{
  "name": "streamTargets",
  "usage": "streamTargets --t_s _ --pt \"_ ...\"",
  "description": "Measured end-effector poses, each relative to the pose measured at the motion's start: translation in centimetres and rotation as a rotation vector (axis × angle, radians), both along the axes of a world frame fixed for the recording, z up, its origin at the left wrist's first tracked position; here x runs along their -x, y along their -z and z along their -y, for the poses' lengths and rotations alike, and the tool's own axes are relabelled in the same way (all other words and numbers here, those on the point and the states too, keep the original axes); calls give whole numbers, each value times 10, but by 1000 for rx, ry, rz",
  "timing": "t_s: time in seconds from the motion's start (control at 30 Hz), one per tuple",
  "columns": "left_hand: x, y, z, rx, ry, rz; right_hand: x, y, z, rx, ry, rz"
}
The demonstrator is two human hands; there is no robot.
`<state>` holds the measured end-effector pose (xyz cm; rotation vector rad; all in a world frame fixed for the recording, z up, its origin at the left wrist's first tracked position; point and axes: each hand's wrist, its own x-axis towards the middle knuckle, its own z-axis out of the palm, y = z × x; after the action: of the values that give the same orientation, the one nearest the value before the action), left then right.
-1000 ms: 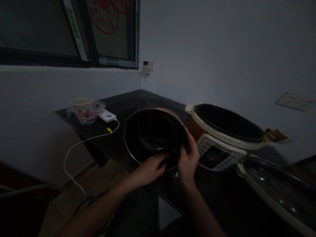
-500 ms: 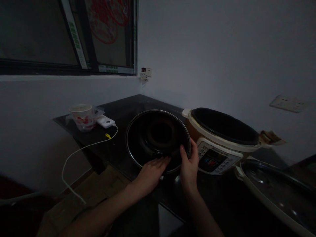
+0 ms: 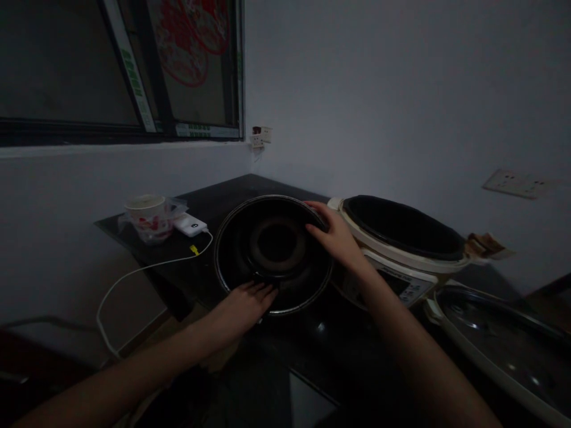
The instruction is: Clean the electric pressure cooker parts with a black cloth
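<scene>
A round dark lid with a metal rim (image 3: 250, 229) stands tilted on the black counter (image 3: 223, 196), its inner side facing me. My left hand (image 3: 243, 303) rests on its lower rim, fingers curled over the edge. My right hand (image 3: 334, 235) grips the upper right rim. Just to the right stands an electric pressure cooker (image 3: 401, 249), without its lid, its dark inner pot visible.
A paper cup in a plastic bag (image 3: 149, 217) and a white power bank (image 3: 191, 226) with a white cable (image 3: 134, 276) lie at the counter's left end. Another lid (image 3: 504, 351) lies at the lower right. Wall sockets (image 3: 515, 183) and a window (image 3: 120, 65) are behind.
My right hand has moved from the lid's lower right rim up to its upper right rim. My left hand slid a little left along the bottom rim. The lid stands more upright.
</scene>
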<state>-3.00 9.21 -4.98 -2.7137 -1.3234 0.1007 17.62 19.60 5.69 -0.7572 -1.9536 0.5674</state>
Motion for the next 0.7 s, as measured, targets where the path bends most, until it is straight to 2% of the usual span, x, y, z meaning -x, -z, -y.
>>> streamTargets --t_s 0.1,0.2,0.3,0.37,0.43,0.57,0.7 --pt "8 -10 -2 54 70 14 5 -12 -14 34 -97 62" --pt "14 -23 -5 139 110 56 7 -7 -16 24 -71 61" --pt "17 -31 -17 138 -34 18 5 5 -7 0 -20 13" --pt "16 -33 -30 100 -156 -28 2 11 0 -23 12 -13" --pt "15 -34 -45 84 -222 -50 -1 17 6 -37 40 -42" --pt "10 -33 -60 114 -245 -39 -6 27 16 -19 105 -128" --pt "4 -28 -50 225 -185 68 -4 37 27 -9 180 -216"
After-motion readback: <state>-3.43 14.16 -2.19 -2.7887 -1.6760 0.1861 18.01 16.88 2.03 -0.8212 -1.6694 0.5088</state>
